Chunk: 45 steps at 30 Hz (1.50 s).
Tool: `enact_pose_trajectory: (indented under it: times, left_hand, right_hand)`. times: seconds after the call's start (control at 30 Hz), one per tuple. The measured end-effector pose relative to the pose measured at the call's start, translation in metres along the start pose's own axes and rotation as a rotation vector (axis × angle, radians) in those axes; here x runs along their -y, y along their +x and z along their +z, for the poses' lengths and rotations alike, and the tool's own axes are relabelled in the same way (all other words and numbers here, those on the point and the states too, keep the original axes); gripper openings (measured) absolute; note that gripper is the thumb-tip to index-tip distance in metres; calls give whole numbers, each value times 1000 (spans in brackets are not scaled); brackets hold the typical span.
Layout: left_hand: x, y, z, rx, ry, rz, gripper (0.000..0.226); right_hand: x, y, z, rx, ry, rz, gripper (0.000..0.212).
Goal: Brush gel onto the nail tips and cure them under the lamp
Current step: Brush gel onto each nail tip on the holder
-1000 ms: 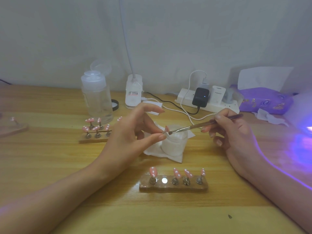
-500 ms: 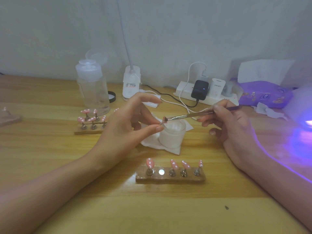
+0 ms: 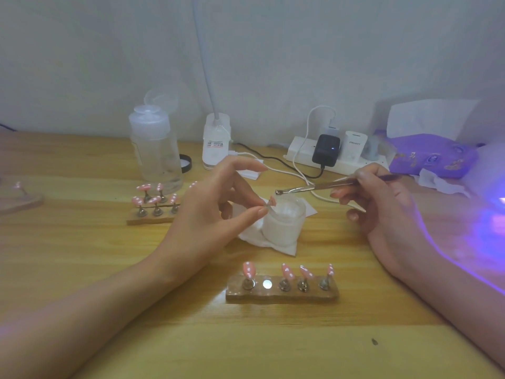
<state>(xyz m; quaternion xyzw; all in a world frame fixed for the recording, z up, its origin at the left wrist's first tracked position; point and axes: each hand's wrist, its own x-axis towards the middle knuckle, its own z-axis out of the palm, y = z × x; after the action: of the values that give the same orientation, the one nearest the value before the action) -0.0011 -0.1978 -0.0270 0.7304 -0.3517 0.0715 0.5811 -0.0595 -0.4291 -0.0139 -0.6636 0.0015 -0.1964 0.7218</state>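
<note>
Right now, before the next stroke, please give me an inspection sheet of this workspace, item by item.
Surface: wooden table, purple glow at right edge.
Job's things: nail tip held near white jar; near holder carries four tips, one place bare; far holder carries more.
Clutter: clear bottle, purple pack, crumpled tissue.
Hands: left hand pinches the nail tip; right hand holds the brush, clear of the tip.
Cables: white cable and black cable lie beside the power strip.
Surroundings: plain white wall.

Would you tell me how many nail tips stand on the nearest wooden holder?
4: one nail tip at the holder's left end, then, past an empty slot, three more toward the right. None seems hidden.
</note>
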Motion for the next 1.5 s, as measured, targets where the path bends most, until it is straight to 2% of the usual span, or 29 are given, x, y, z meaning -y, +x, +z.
enact_pose_trajectory:
  times: [0.07, 0.2, 0.33, 0.43, 0.6, 0.73, 0.87, 1.0, 1.13, 1.27, 1.4, 1.5]
  left_hand:
    - [0, 1, 0, -4, 27, 13, 43]
    - [1, 1, 1, -4, 52, 30, 42]
    - [2, 1, 1, -5, 66, 45, 42]
    - [1, 1, 0, -6, 70, 47, 43]
    - [-1, 1, 1, -9, 82, 54, 41]
    - [-1, 0, 1, -14, 84, 45, 43]
    - [-1, 1, 1, -14, 89, 48, 44]
    - [-2, 0, 1, -14, 87, 47, 44]
    - [-3, 0, 1, -19, 100, 47, 44]
    - [-3, 0, 1, -21, 102, 49, 44]
    - [-3, 0, 0, -23, 110, 60, 45]
    - [-3, 0, 0, -24, 102, 56, 45]
  right_hand:
    - [0, -1, 1, 35, -25, -2, 26]
    - [-3, 1, -3, 9, -8, 20, 41]
    - [-3, 1, -1, 52, -12, 6, 31]
    - [-4, 2, -2, 24, -18, 19, 38]
    - [-1, 0, 0, 53, -1, 16, 26]
    - [-2, 1, -1, 7, 9, 35, 30]
    - [-1, 0, 0, 55, 5, 14, 26]
    - [-2, 1, -1, 5, 17, 28, 32]
    - [0, -1, 1, 52, -11, 12, 28]
    - [-2, 1, -1, -3, 11, 28, 41]
    - [0, -1, 1, 45, 7, 13, 30]
    - [-1, 0, 1, 0, -9, 36, 37]
